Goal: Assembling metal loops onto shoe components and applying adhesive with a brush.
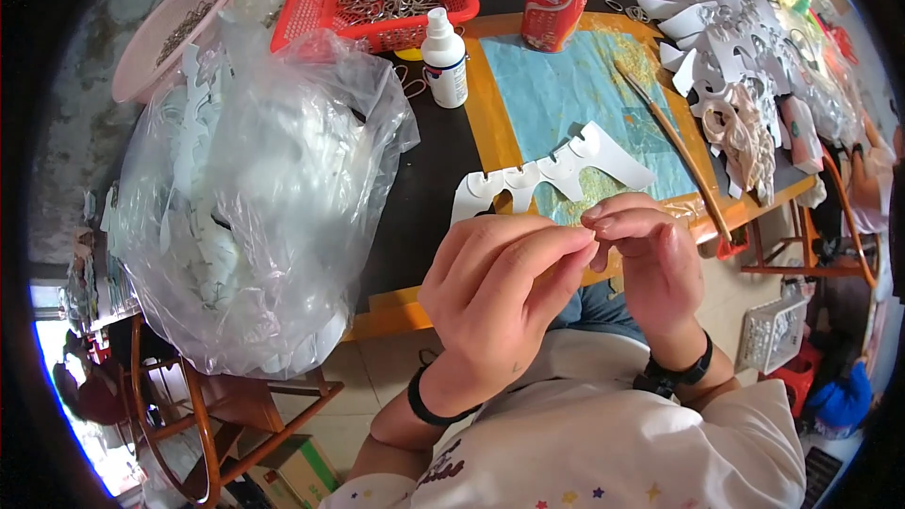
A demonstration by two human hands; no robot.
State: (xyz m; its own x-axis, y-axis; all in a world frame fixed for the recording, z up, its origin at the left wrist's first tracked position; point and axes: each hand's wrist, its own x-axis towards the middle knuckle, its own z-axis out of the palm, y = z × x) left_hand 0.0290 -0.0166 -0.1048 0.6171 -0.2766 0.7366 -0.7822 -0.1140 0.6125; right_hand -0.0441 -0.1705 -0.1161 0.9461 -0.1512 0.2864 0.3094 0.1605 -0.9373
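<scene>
My left hand (pixel 500 287) and my right hand (pixel 655 264) meet above the table's near edge, fingertips touching. The left fingers are bent into a pinch, and the right fingers curl in toward them. Whatever lies between the tips is too small or hidden to make out. Just beyond my hands is a white strip (pixel 556 170) with notched, scalloped edges and rounded flaps, partly covered by my left fingers. Beyond it a blue sheet (pixel 528 85), smeared with dried yellowish matter, is fixed to the table with brown tape.
A large clear plastic bag (pixel 273 198) of white pieces fills the left side. Behind stand a white spray bottle (pixel 444 61), a red basket (pixel 462 5) of metal rings and a red can (pixel 556 5). To the right are a wooden stick (pixel 679 141) and piled white cutouts (pixel 726 33).
</scene>
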